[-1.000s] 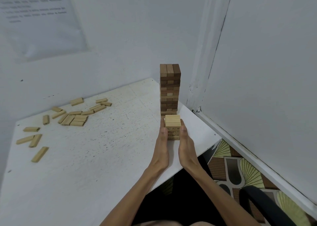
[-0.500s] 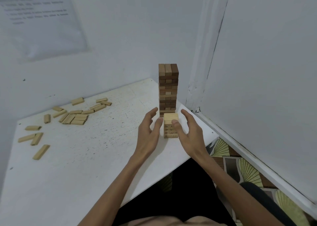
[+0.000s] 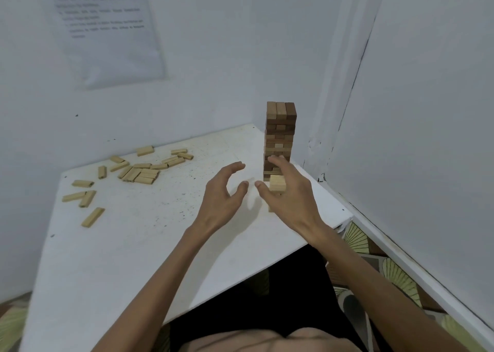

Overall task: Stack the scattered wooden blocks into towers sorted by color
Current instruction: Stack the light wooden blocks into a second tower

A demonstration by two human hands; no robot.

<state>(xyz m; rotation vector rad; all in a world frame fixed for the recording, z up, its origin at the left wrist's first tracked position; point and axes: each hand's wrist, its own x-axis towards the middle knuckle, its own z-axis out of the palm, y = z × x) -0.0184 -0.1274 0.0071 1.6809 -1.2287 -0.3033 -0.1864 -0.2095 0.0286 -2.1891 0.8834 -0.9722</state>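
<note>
Hands: left hand (image 3: 223, 191) and right hand (image 3: 287, 195) both hang over the white surface (image 3: 133, 258), fingers spread and loosely curved, holding nothing.
Pale stack: short stack of light pine-coloured wooden blocks (image 3: 277, 184) stands near the right edge of the surface. The right hand hides its lower part, so I cannot tell whether the palm brushes it.
Brown tower: tall tower of dark and mid-brown wooden blocks (image 3: 280, 132) stands upright just behind the pale stack, in the corner by the wall. One or two paler block ends show among its layers.
Loose blocks: scattered pale rectangular wooden blocks (image 3: 139, 172) lie flat at the far left, well apart from both towers.
Change: a second ago both palms pressed flat against the sides of the pale stack. Half a second ago the fingers had loosened around it. Now both hands are off its sides, and the left hand has drifted leftward.
Meaning: the squaring-up looks finished and the pale stack stands by itself. Fetching more from the loose blocks is probably next.
Progress: the brown tower looks complete. The pale one is barely begun, with many blocks left.
Risk: the right hand is close to both towers, and a careless withdrawal could knock them.
</note>
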